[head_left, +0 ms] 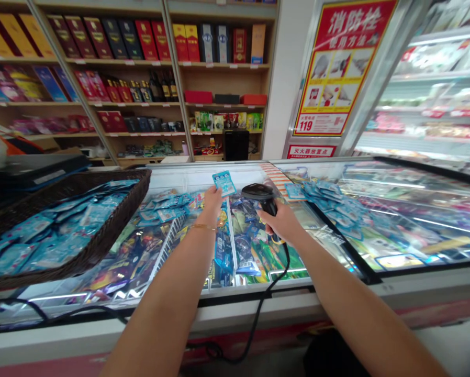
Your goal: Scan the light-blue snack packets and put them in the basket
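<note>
Pinched in my left hand [213, 201] is a small blue packet [224, 183], held up over the glass-topped freezer [235, 301]. My right hand [281, 222] grips the handle of a black barcode scanner [259, 192], whose head points left toward the packet. From the scanner a black cable [260, 303] loops down over the freezer's front edge. A brown wicker basket [131, 212] full of similar blue packets [68, 230] stands on the left. One pile of blue packets [166, 207] lies left of my left hand, and another blue pile [333, 204] lies right of the scanner.
Frozen goods in wire baskets show through the glass. A dark flat device [38, 170] stands behind the wicker basket. Shelves [141, 62] with boxes and bottles line the back wall, beside a red fire-hydrant poster [345, 68]. A lit display cooler [435, 94] stands at right.
</note>
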A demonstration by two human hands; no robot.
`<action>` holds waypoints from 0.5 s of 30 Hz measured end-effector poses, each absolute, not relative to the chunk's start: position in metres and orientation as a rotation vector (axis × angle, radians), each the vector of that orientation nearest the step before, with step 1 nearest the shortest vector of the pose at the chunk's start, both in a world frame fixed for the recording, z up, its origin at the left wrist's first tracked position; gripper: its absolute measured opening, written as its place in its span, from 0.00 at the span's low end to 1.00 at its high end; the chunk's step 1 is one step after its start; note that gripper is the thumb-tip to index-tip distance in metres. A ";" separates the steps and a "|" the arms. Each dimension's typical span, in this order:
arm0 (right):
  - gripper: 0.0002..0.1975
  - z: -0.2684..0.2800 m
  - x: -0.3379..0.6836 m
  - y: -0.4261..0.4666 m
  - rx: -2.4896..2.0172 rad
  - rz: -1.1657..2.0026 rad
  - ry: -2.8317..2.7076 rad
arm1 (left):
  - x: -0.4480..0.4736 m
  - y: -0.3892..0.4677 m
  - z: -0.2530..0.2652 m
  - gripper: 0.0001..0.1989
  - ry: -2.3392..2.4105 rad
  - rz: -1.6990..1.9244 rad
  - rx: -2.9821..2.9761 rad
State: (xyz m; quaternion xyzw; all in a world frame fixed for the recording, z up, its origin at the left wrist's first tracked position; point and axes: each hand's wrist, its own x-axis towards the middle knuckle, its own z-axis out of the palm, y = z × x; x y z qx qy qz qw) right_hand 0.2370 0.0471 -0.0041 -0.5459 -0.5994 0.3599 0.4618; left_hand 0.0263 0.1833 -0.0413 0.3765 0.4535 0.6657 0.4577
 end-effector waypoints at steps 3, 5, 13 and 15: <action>0.12 0.003 0.242 0.050 -1.283 1.013 -1.371 | 0.035 0.181 -0.033 0.03 1.163 1.619 0.822; 0.14 0.014 0.254 0.053 -1.217 1.098 -1.247 | 0.048 0.182 -0.026 0.06 1.171 1.590 0.789; 0.14 0.054 0.367 0.044 -1.167 0.992 -0.935 | 0.160 0.203 -0.013 0.06 1.057 1.374 0.937; 0.15 0.055 0.392 0.038 -1.197 0.955 -0.879 | 0.193 0.208 -0.018 0.07 1.017 1.375 0.980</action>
